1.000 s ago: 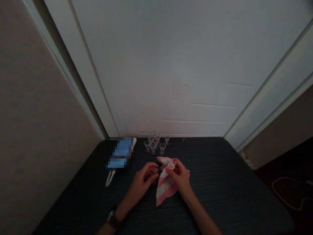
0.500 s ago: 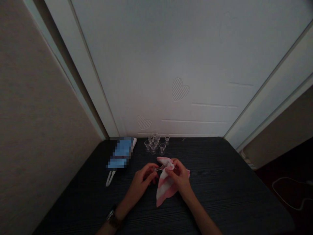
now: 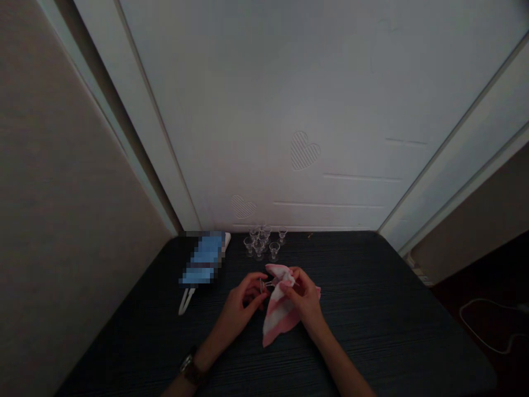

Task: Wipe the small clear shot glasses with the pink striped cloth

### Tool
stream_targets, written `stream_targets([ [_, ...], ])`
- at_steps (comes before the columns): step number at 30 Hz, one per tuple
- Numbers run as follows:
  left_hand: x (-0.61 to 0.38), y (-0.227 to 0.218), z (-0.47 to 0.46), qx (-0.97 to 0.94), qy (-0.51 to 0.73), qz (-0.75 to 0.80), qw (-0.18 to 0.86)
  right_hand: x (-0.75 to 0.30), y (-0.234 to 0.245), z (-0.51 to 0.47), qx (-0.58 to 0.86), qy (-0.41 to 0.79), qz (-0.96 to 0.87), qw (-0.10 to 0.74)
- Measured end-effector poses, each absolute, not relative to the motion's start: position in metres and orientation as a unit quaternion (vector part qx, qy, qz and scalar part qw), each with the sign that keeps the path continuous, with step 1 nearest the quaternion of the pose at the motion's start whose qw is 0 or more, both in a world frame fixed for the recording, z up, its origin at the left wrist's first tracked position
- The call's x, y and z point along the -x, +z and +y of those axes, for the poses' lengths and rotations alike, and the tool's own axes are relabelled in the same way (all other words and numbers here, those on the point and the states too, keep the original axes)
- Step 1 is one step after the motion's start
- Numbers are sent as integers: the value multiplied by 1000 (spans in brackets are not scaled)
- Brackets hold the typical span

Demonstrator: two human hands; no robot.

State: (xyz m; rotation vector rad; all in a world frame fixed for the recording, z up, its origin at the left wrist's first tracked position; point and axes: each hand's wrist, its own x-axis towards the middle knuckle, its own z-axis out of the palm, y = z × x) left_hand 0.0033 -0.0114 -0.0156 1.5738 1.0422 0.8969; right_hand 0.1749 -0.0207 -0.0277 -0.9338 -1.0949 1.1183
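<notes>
Item: one small clear stemmed glass [image 3: 265, 285], held above the black wood-grain table [image 3: 372, 314], nearer the person than the cluster of matching small clear glasses [image 3: 261, 242] at the table's far edge. Left hand [image 3: 242, 304]: fingers curled shut round the glass, which lies tilted rather than upright; the exact grip is hard to read in the dim light. Right hand [image 3: 305, 300]: fingertips pinched together on a pink-and-white cloth [image 3: 276, 318], its upper fold pressed to the glass and its loose end hanging toward the person, away from the cluster. Also present: a dark wristwatch [image 3: 188, 365] on the left wrist; a blue blurred object [image 3: 203, 259] left of the cluster; a thin white forked piece [image 3: 185, 301] nearer the person than that object. Hazards, as judged: the glass looks thin and slippery, so a hard squeeze or twist through the cloth could snap the stem, and a loose left-hand grip could let it slide onto the table. The hanging fold could snag the rim. The cluster stands close beyond the hands, so a forward sweep of cloth or knuckles could topple several glasses.
</notes>
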Motion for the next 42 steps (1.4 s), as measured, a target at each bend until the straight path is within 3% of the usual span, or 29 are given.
stream_targets([
  [42, -2, -13, -11, -661, 361, 433, 495, -174, -20, -24, 414, 481, -482, 604],
])
